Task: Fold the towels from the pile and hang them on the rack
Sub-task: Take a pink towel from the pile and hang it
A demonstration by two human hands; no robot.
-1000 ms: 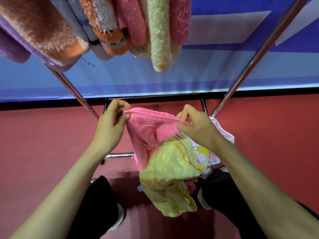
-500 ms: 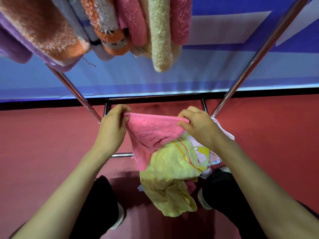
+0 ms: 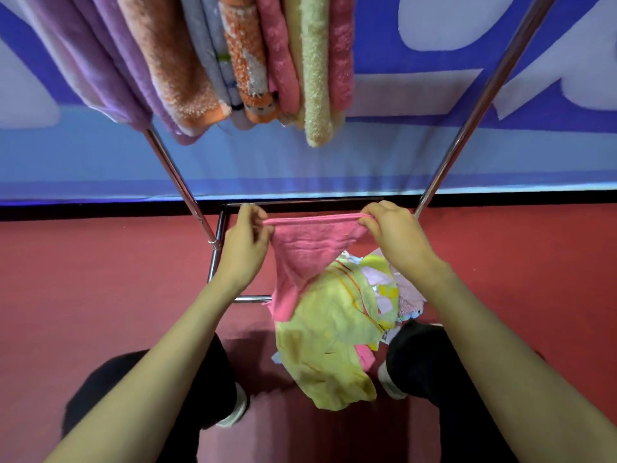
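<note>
now, head view: pink towel point(image 3: 310, 248) held stretched just above the pile point(image 3: 330, 329), centre.
left hand point(image 3: 245, 248): pinching towel's left corner.
right hand point(image 3: 397, 242): pinching right corner.
done: several folded towels point(image 3: 250, 61) on the rack point(image 3: 480, 105), far.
remaining: fold and hang this one, then the pile.

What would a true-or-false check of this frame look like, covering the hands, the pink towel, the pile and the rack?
1. The left hand and the right hand each pinch the top edge of the pink towel. True.
2. The pink towel is draped over the rack. False: it is held stretched between the hands, lower than the hung towels.
3. A yellow towel lies on top of the pile. True.
4. The rack carries no towels. False: several folded ones hang on it.
</note>
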